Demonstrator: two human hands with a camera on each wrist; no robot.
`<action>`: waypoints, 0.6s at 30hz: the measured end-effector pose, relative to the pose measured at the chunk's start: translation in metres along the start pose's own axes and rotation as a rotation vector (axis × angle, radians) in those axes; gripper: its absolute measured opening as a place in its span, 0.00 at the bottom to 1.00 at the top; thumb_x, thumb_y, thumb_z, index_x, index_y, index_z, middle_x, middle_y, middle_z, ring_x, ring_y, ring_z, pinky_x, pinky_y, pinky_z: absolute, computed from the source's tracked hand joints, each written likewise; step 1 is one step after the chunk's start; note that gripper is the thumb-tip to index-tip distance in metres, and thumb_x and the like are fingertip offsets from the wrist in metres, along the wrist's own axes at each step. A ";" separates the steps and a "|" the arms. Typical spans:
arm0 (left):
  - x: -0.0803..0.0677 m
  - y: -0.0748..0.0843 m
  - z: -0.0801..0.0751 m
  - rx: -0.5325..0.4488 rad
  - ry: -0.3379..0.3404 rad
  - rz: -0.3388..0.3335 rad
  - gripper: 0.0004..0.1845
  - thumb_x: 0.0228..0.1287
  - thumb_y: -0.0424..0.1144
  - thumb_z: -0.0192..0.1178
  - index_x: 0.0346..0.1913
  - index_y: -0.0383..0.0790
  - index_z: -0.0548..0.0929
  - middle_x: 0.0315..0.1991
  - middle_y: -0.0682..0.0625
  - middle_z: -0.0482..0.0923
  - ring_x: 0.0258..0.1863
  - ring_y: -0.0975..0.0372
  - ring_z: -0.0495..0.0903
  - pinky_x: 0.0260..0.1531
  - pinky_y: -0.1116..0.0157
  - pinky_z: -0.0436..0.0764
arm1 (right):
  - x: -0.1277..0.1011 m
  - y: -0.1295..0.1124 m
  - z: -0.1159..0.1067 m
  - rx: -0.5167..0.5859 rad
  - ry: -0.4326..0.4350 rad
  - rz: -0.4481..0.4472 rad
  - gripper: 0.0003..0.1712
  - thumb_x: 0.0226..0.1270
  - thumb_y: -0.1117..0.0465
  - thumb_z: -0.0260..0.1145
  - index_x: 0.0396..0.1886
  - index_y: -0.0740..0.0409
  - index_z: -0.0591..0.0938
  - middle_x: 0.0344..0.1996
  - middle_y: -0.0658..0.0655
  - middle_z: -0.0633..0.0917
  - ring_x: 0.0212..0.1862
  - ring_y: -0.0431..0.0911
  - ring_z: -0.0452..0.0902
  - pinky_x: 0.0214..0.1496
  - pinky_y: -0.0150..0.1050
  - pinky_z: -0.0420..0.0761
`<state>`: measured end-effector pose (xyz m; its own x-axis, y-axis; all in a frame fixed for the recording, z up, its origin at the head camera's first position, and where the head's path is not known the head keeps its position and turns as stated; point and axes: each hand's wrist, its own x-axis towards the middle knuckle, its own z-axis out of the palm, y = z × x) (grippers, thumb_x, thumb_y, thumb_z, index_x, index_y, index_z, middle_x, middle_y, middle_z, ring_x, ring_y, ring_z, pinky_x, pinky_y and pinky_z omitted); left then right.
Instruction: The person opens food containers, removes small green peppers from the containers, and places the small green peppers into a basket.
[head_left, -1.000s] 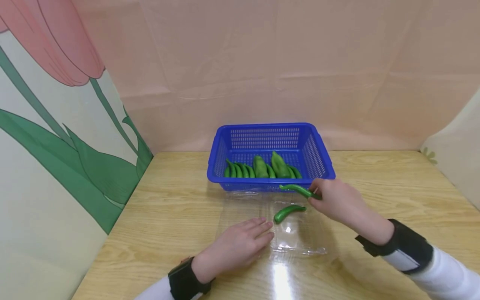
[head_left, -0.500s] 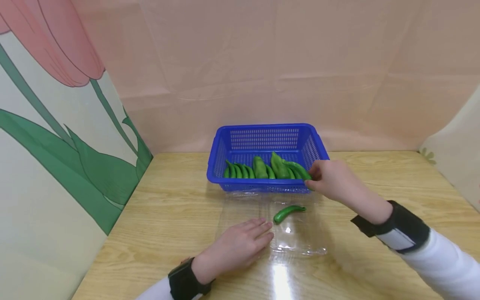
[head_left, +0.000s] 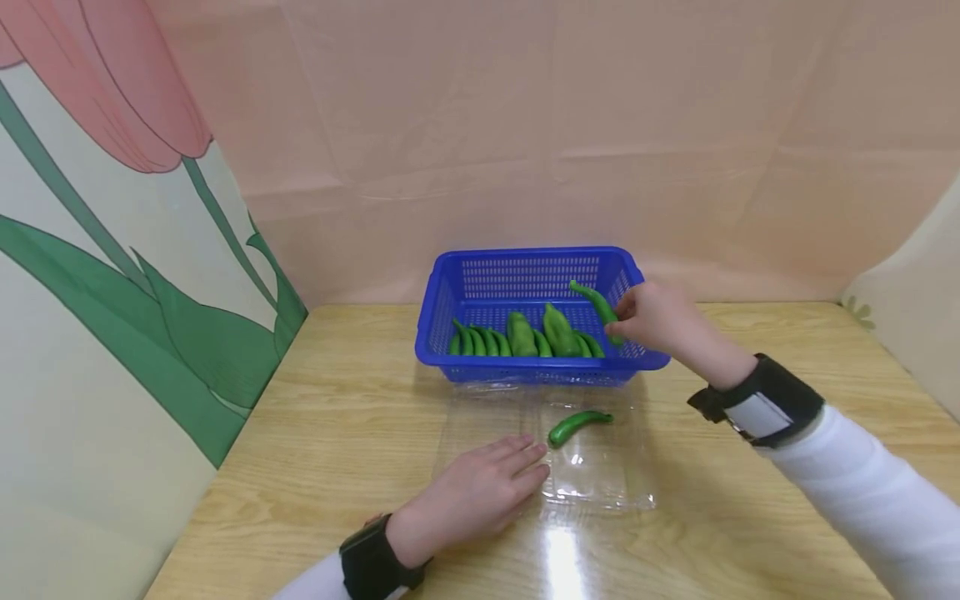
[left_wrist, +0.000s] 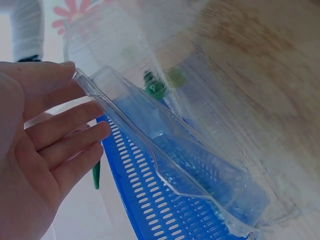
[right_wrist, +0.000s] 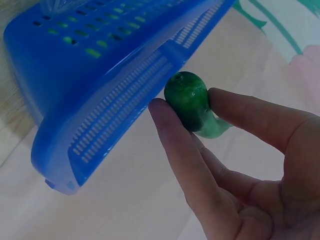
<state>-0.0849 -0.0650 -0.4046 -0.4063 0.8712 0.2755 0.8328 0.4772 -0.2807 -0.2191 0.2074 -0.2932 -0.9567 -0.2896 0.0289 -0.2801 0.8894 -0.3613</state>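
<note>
Between thumb and fingers my right hand (head_left: 667, 321) pinches a green chili pepper (head_left: 595, 300) over the right side of the blue plastic basket (head_left: 525, 363). In the right wrist view that pepper's (right_wrist: 185, 95) rounded end faces the camera, and the basket's rim lies beside it. My left hand (head_left: 474, 496) rests at a clear plastic clamshell box (head_left: 600, 482), which lies opened out. Its fingers are loosely straight, with fingertips at the box's rim (left_wrist: 127, 125) in the left wrist view. One curved green chili pepper (head_left: 576, 427) lies in the box's right half.
Several slim green peppers (head_left: 480, 341) and two broader ones, a left one (head_left: 520, 335) and a right one (head_left: 558, 331), lie along the basket's near side. The basket stands directly behind the box on a wooden table (head_left: 352, 417). A pink cloth (head_left: 480, 150) hangs behind.
My right hand has carried its pepper from above the box, back and up over the basket, and the pepper has turned more upright. The left hand has stayed in place.
</note>
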 end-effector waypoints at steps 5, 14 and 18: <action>0.001 0.000 0.000 0.005 0.006 0.001 0.19 0.66 0.48 0.56 0.56 0.46 0.79 0.61 0.47 0.75 0.61 0.56 0.74 0.64 0.62 0.72 | 0.013 0.006 0.000 0.001 -0.038 0.022 0.14 0.56 0.56 0.69 0.30 0.66 0.86 0.22 0.57 0.86 0.23 0.46 0.77 0.23 0.38 0.77; 0.001 0.000 0.002 0.010 0.004 0.001 0.19 0.66 0.47 0.55 0.57 0.46 0.79 0.61 0.47 0.75 0.61 0.56 0.74 0.64 0.62 0.72 | 0.030 0.007 -0.001 -0.011 -0.086 0.056 0.12 0.56 0.56 0.69 0.20 0.60 0.86 0.14 0.49 0.83 0.22 0.44 0.77 0.23 0.33 0.70; 0.001 0.001 0.001 0.004 -0.010 -0.008 0.18 0.67 0.47 0.55 0.57 0.46 0.79 0.62 0.47 0.74 0.62 0.57 0.74 0.64 0.62 0.72 | 0.039 0.010 0.001 -0.017 -0.109 0.078 0.14 0.54 0.57 0.68 0.16 0.60 0.84 0.12 0.50 0.82 0.18 0.42 0.74 0.21 0.32 0.68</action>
<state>-0.0852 -0.0640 -0.4059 -0.4171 0.8684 0.2682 0.8279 0.4848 -0.2822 -0.2596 0.2049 -0.2966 -0.9617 -0.2550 -0.1007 -0.2072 0.9165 -0.3423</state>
